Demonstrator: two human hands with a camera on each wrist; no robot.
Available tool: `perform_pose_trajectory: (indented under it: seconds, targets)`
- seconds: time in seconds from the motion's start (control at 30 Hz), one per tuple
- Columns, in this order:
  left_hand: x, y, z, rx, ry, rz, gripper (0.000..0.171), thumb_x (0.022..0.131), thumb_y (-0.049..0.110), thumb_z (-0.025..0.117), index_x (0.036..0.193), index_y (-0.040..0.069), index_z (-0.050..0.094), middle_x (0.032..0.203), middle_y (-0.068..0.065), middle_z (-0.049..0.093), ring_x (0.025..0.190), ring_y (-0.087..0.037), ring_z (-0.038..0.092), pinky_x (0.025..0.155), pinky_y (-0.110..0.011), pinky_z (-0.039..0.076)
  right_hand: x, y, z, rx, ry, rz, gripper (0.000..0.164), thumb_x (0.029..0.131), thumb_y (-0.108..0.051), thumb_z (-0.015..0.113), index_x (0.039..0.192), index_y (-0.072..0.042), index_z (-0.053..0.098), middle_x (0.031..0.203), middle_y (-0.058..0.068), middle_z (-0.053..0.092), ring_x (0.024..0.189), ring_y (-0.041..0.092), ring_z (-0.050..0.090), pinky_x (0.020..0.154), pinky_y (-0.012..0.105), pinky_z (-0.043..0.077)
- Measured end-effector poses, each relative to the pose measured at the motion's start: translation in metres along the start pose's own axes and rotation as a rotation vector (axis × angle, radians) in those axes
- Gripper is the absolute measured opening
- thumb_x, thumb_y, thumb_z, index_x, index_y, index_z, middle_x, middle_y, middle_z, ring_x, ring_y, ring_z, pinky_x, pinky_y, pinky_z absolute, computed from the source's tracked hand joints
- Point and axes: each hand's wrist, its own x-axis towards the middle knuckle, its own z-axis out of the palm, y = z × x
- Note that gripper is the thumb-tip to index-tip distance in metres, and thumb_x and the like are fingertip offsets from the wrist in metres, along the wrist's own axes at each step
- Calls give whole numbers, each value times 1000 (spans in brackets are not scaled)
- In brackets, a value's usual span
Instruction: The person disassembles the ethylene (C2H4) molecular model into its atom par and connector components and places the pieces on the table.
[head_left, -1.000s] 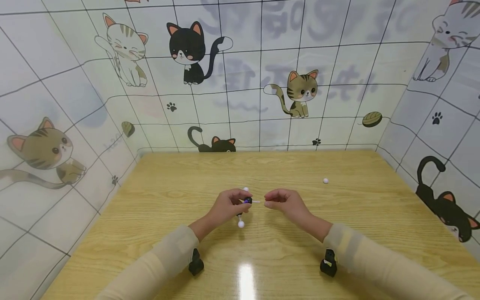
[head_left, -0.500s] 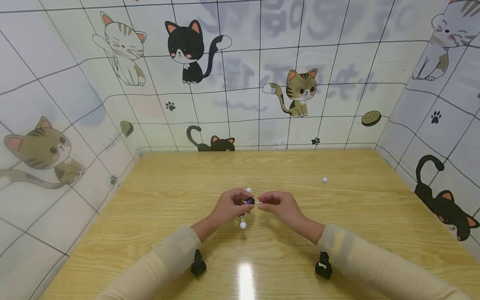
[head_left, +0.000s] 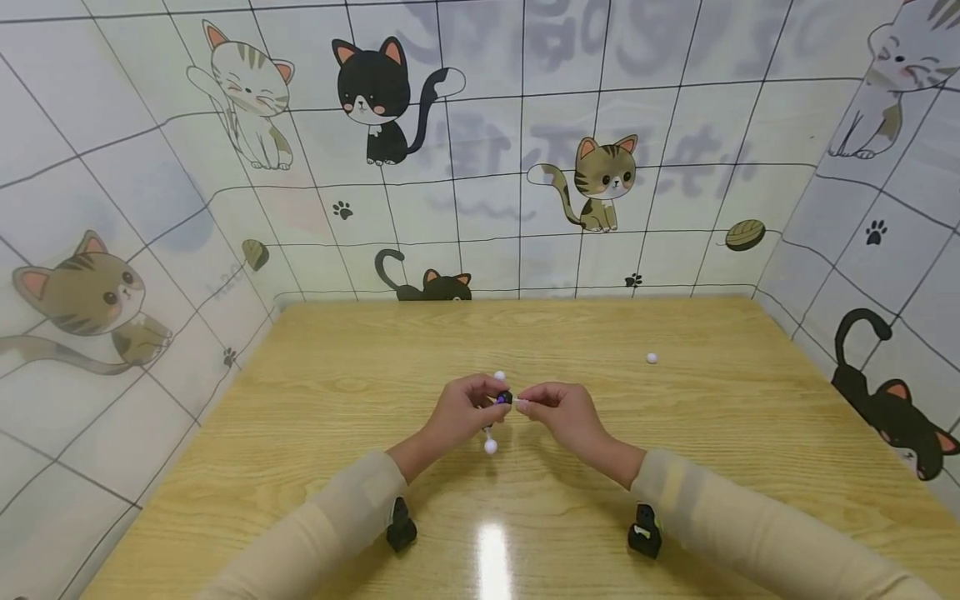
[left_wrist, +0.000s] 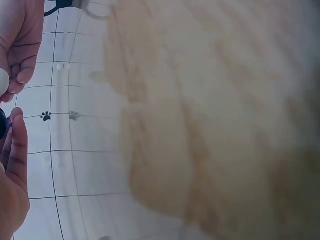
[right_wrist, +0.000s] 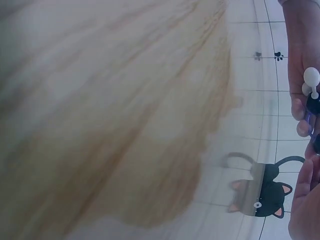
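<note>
In the head view my left hand (head_left: 467, 408) grips a ball-and-stick molecular model by a black ball (head_left: 506, 397) with purple on it. One white ball (head_left: 491, 447) hangs below the fingers and another white ball (head_left: 499, 377) peeks out behind them. A short white stick (head_left: 517, 402) juts rightward from the black ball, and my right hand (head_left: 562, 412) pinches its outer end between thumb and fingers. The right wrist view shows a second black ball (right_wrist: 317, 144) and a purple connector (right_wrist: 310, 125). The fingers hide part of the model.
A loose white ball (head_left: 652, 358) lies farther back on the right of the wooden table (head_left: 360, 350). Walls (head_left: 487, 208) covered in a cat-print sheet close off the back and both sides. Black wrist cameras (head_left: 401, 525) hang beneath the sleeves.
My right hand has moved left, closing the gap, and now pinches the white stick's end. My left hand has shifted slightly right with the model.
</note>
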Motion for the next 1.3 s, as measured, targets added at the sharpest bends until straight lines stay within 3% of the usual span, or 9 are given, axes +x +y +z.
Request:
perform_pose_trajectory:
  seconds: [0.1, 0.4, 0.8, 1.27, 1.3]
  targets:
    - [1, 0, 0, 5, 11, 12, 22, 89, -5, 66, 110, -11, 64, 94, -21, 69, 73, -28, 67, 58, -28, 55, -1, -2, 1, -13, 21, 0, 11, 87, -15, 75, 93, -6, 75, 88, 3, 72, 81, 19, 66, 75, 41, 55]
    - [1, 1, 0, 19, 26, 12, 21, 89, -4, 67, 109, -10, 64, 95, -20, 69, 73, -22, 68, 59, -27, 55, -3, -6, 3, -14, 56, 7, 8, 87, -13, 75, 92, -6, 76, 87, 4, 72, 81, 19, 66, 76, 43, 55]
    - [2, 3, -1, 23, 31, -6, 21, 90, -4, 66, 109, -10, 64, 96, -21, 69, 75, -28, 68, 62, -26, 55, -4, -7, 5, -8, 66, 1, 9, 88, -14, 74, 91, -5, 75, 89, 5, 71, 81, 20, 66, 76, 44, 55]
    - [4, 1, 1, -5, 36, -43, 24, 90, -4, 65, 112, -11, 63, 102, -21, 68, 76, -17, 67, 66, -26, 55, -3, -3, 4, -8, 84, 24, 11, 87, -16, 75, 91, -6, 75, 89, 5, 70, 79, 20, 65, 75, 48, 54]
    - [5, -5, 1, -2, 36, -42, 23, 90, -3, 65, 112, -10, 63, 101, -20, 69, 76, -17, 67, 66, -26, 55, -3, -3, 3, -12, 86, 24, 11, 87, -17, 75, 92, -6, 75, 89, 5, 70, 80, 20, 65, 75, 47, 53]
